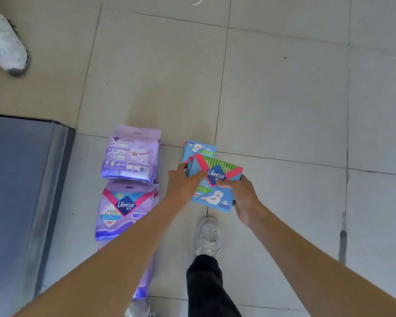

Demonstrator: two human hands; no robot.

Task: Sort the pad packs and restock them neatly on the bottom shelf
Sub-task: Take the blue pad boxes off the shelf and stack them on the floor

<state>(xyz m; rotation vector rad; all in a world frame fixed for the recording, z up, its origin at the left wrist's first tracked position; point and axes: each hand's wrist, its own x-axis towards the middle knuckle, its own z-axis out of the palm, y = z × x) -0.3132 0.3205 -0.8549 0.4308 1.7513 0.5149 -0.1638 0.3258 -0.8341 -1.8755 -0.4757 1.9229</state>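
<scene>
Head view: blue pad packs (217,177) held low near floor (284,99). Left grip (183,183) curled round left edge, right grip (241,197) curled round near edge. Purple packs (130,156) laid on floor beside grey shelf (21,179). Packs judged light, soft, slippery; edges best squeezed.

Purple packs (128,179) lie left of the blue packs (212,179).

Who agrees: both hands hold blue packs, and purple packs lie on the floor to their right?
Wrong side. In the head view, left hand and right hand hold blue packs; the purple packs lie on the floor to their left.
</scene>
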